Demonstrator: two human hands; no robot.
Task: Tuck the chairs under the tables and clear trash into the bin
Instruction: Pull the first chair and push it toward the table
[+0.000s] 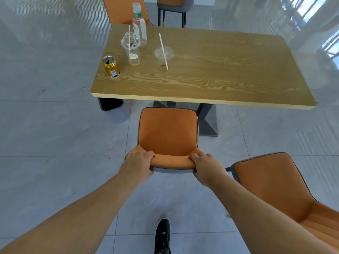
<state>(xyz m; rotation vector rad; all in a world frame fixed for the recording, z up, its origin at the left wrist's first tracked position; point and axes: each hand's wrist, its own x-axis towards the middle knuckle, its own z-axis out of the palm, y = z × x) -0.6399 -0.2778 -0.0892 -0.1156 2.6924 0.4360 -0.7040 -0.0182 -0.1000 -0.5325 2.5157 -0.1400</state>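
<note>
An orange chair (167, 132) stands in front of me, its seat just short of the wooden table (220, 77). My left hand (138, 165) grips the left end of its backrest top. My right hand (206, 167) grips the right end. On the table's left part stand a gold can (111, 66), a clear plastic cup with a straw (131, 50), a clear water bottle (139, 24) and a second clear cup with a white straw (163, 54). A dark bin (110, 104) sits under the table's left corner.
A second orange chair (275, 184) stands at my right, away from the table. Another orange chair (122, 10) is at the table's far side, and a grey-legged one (173, 6) behind it. My black shoe (162, 235) is on the grey tiled floor.
</note>
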